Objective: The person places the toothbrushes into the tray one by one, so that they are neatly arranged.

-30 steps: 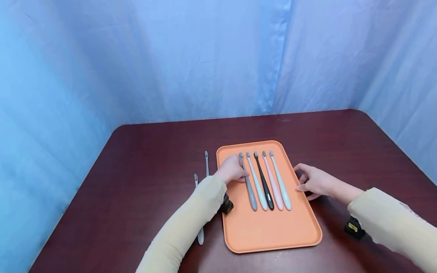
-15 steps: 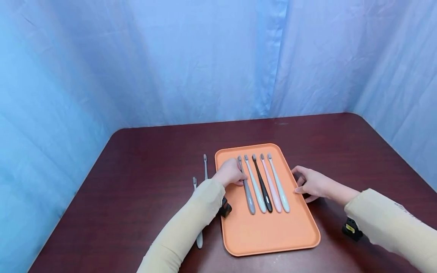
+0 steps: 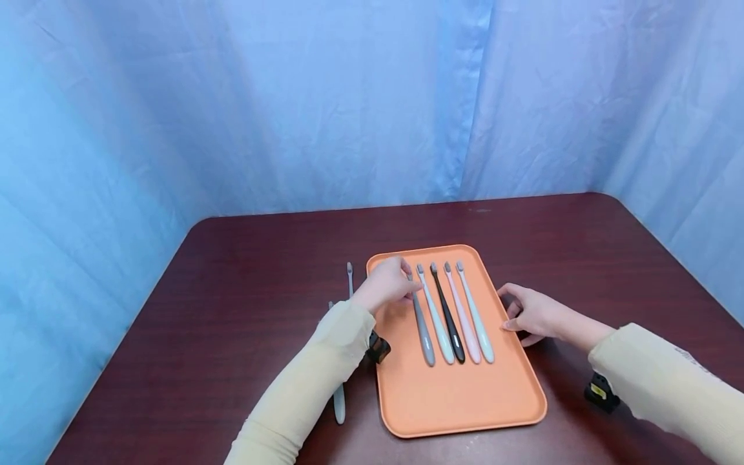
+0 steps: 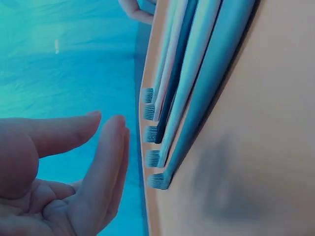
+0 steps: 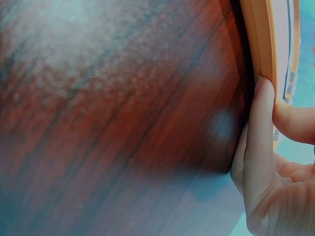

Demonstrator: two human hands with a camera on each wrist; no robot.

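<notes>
- My left hand (image 3: 386,284) sits just left of centre in the head view, over the far left part of the orange tray (image 3: 465,400); its fingers are straight and loose, holding nothing, beside the grey toothbrush (image 3: 423,329).
- In the left wrist view those fingers (image 4: 106,162) hover close to the bristle heads, not touching them.
- Five toothbrushes lie side by side on the tray: grey, pale mint (image 3: 437,323), black (image 3: 450,326), pink (image 3: 465,323), light blue (image 3: 479,323).
- My right hand (image 3: 531,313) rests at the tray's right rim, fingers laid flat along it, gripping nothing.
- Two more toothbrushes (image 3: 349,279) lie on the dark table (image 3: 232,310), left of the tray.
</notes>
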